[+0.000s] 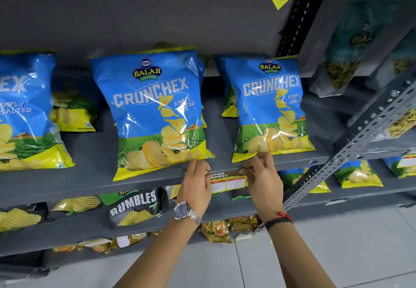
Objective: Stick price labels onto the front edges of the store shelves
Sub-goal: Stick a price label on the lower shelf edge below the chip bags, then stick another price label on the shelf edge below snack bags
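Note:
A yellow, red and white price label lies against the front edge of the grey shelf, between two blue Crunchex chip bags. My left hand pinches the label's left end and wears a wristwatch. My right hand pinches the label's right end and has a red and black band at the wrist. Both hands press the label's top corners at the shelf lip. My fingers hide part of the label's edges.
Blue Crunchex bags stand on the shelf just above my hands. Rumbles bags lie on the shelf below. A perforated grey upright slants at the right, with more snack bags beyond. Grey floor tiles show below.

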